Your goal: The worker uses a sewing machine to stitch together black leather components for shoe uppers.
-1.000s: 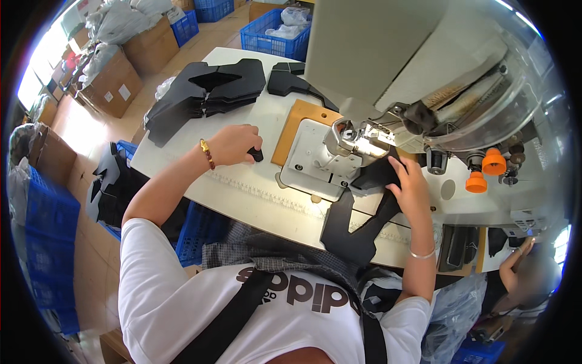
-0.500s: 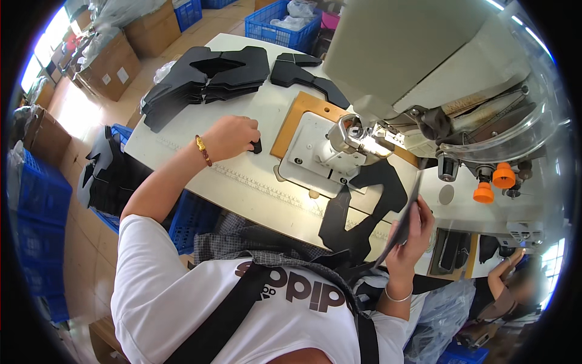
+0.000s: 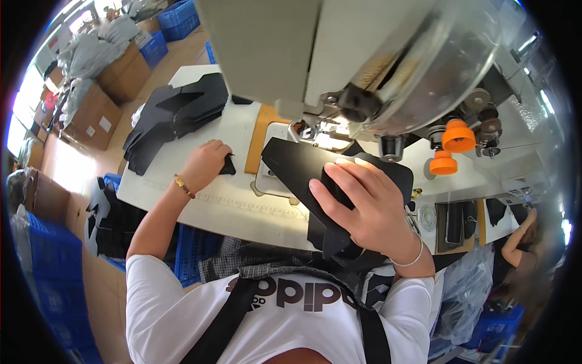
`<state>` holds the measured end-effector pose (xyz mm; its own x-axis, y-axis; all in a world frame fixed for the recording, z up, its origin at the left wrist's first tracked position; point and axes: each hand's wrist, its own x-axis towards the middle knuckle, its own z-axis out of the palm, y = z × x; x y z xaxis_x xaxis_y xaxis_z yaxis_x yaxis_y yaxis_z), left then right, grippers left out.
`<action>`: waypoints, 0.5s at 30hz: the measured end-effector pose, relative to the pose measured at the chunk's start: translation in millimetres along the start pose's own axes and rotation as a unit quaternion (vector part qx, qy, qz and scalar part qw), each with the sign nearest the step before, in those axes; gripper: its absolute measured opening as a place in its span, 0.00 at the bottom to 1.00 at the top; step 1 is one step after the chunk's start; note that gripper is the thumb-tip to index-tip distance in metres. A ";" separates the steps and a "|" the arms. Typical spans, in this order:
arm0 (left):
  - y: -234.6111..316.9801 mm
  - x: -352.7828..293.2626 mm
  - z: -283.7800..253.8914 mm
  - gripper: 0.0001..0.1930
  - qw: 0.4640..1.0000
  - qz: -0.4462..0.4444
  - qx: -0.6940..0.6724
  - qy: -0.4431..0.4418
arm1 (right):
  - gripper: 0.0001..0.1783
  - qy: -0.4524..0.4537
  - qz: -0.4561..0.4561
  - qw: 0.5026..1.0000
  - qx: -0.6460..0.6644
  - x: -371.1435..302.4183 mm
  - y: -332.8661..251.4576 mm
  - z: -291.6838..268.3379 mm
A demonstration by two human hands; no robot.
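My right hand (image 3: 367, 206) holds a flat black cut panel (image 3: 291, 164), its fingers spread over the upper face; the thumb is hidden. The panel is up close in front of the sewing machine (image 3: 267, 48) and covers much of its plate. Under and beside it more black material shows, partly hidden. My left hand (image 3: 209, 161) rests low over the white table (image 3: 230, 209), fingers curled around a small black piece (image 3: 228, 165) whose end sticks out on the right. A layered stack of black panels (image 3: 176, 115) lies beyond my left hand.
Orange knobs (image 3: 458, 136) and a clear curved guard (image 3: 418, 73) hang from the machine on the right. Black pieces fill a blue crate (image 3: 194, 252) area below the table's left edge. Cardboard boxes (image 3: 94, 118) stand on the floor at left. A co-worker's arm (image 3: 515, 242) shows at far right.
My right hand has swung its panel up and leftward, from edge-on to flat over the machine plate. The view has shifted, with the machine appearing nearer. My left hand still grips the small piece.
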<state>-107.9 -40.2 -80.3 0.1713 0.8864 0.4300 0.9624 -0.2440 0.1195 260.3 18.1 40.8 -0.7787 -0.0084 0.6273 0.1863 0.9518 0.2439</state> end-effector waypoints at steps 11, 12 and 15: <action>116.7 72.0 -72.8 0.09 0.933 0.224 -0.017 0.281 | 0.18 -0.003 0.071 0.997 0.004 -14.1 16.9 24.4; 124.8 75.8 -71.5 0.09 0.935 0.239 -0.009 0.263 | 0.18 -0.001 0.069 0.998 0.003 -14.7 17.7 24.9; 133.7 80.3 -69.4 0.13 0.950 0.243 -0.018 0.196 | 0.19 -0.028 0.067 0.997 -0.001 -17.0 18.7 23.6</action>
<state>20.0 -29.0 32.3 0.4950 0.4523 0.7418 0.7803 -0.6070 -0.1506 262.8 43.3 17.2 -0.7795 0.1362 0.6114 0.2918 0.9426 0.1621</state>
